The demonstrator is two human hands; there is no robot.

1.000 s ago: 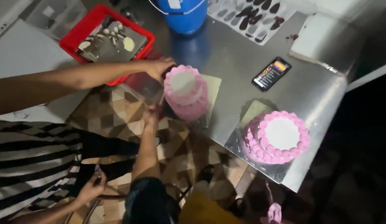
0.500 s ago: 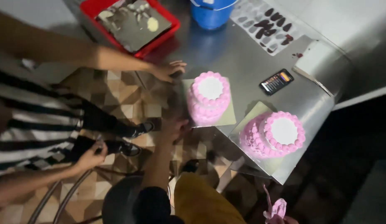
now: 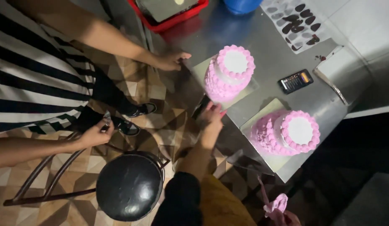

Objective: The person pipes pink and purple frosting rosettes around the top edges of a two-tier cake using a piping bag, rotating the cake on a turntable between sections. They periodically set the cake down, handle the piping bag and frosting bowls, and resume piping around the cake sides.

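Change vs. 0.5 s ago: the left hand (image 3: 211,115) has been brought up from below the steel table (image 3: 261,54) to its near edge and is now set just beside the tall pink cake (image 3: 230,71). The co-worker's hand (image 3: 171,60), which lay at that cake's board 1 s ago, is now rested on the table's left edge, just off the board (image 3: 198,69). Judged from this, the cake is being left to the left hand, w/ work on its lower side about to be taken up.

Left to right:
- Co-worker in striped top; a 2nd hand of theirs (image 3: 94,134) is kept low over the chair frame, fingers curled, well apart from the table.
- 1 black round stool (image 3: 128,186) on the patterned floor.
- 1 red tray (image 3: 177,23) at the table's far left corner.
- Left hand: fingers held together, pointed at the cake's base; a dark flat thing (image 3: 201,108) is seen against them, but whether it is gripped can't be told.
- 1 blue bucket (image 3: 240,5) at the far edge.
- 2 pink cakes, each on its own board: the tall one near the left edge, the low pink cake (image 3: 286,134) by the near right corner.
- Right hand (image 3: 288,217), cut off by the frame's bottom, fingers closed on 1 pink piping bag (image 3: 278,205), below the table edge.
- 1 phone (image 3: 295,80) betw. the cakes and the right edge.
- 1 sheet of dark shapes (image 3: 299,21) at the far edge.
- 1 white flat box (image 3: 341,69) at the right edge.
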